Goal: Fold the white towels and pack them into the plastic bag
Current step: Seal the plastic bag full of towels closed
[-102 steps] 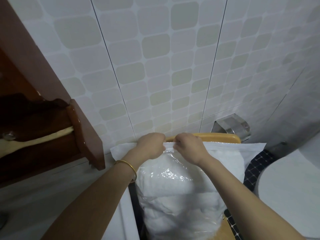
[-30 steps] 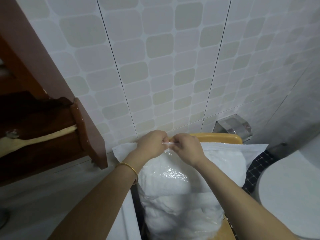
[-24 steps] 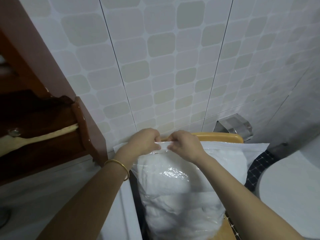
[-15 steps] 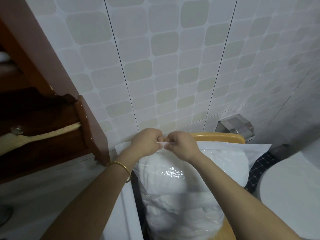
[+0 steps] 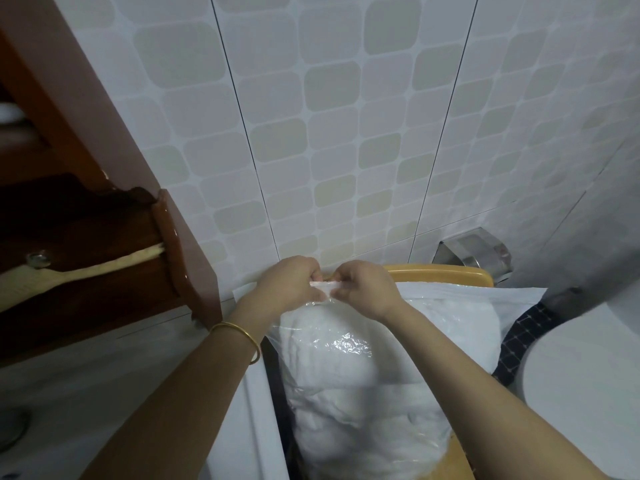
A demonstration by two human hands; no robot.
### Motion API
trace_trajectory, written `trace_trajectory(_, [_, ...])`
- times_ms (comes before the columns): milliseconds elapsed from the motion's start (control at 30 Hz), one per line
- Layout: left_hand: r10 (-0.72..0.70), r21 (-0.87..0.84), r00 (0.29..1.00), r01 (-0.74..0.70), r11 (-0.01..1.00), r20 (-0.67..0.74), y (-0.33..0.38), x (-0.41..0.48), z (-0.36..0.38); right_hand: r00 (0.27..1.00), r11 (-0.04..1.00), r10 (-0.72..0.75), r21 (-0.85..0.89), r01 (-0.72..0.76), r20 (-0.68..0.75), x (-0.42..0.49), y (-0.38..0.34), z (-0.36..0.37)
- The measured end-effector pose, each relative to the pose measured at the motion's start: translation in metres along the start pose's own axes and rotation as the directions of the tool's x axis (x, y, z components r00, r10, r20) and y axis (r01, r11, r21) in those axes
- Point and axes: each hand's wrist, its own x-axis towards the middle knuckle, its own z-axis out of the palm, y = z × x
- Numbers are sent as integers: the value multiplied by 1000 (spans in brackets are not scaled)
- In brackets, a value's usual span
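A clear plastic bag (image 5: 343, 344) stuffed with white towels (image 5: 346, 393) stands upright on a yellow wooden chair (image 5: 440, 273). My left hand (image 5: 289, 284) and my right hand (image 5: 363, 289) meet at the top of the bag, both pinching its upper edge between fingers and thumbs. A second white bag (image 5: 460, 317) lies behind it against the chair back. A gold bangle circles my left wrist.
A dark wooden shelf unit (image 5: 104, 237) juts out on the left above a white sink counter (image 5: 104, 393). A tiled wall (image 5: 346, 133) is straight ahead, with a metal paper holder (image 5: 474, 254) on it. A white toilet (image 5: 581, 393) is on the right.
My hands have stayed at the bag's top edge, drawing closer together with small shifts along it. The view has shifted slightly.
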Motion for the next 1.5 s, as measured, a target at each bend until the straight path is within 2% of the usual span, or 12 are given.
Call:
trace_trajectory(133, [17, 3, 1000, -17, 1000, 2, -4, 0, -4, 1000, 1000, -13, 27, 13, -5, 3, -4, 2])
trace_trajectory(367, [11, -75, 998, -16, 997, -64, -4, 0, 4, 993, 994, -89, -76, 83, -74, -1, -6, 10])
trace_trajectory(600, [-9, -61, 994, 2, 998, -106, -2, 0, 10, 987, 994, -91, -79, 82, -129, -4, -7, 15])
trace_trajectory(867, [-4, -78, 999, 0, 997, -52, -4, 1, 6, 999, 993, -40, -107, 41, 13, 1, -7, -1])
trace_trajectory(967, [-3, -98, 999, -1, 995, -38, 0, 2, 6, 1000, 993, -7, -119, 8, 12, -2, -3, -3])
trace_trajectory(1267, [50, 62, 995, -45, 997, -88, 4, 1, 12, 1000, 993, -15, -116, 15, -2, -4, -3, -1])
trace_trajectory(1400, [16, -3, 999, -16, 1000, -37, 1, 1, 9, 1000, 992, -20, -121, 21, 6, -4, -3, -1])
trace_trajectory(1500, [11, 45, 1000, -12, 999, 17, -3, 2, 3, 999, 994, -30, -105, 31, 18, -3, -4, -3])
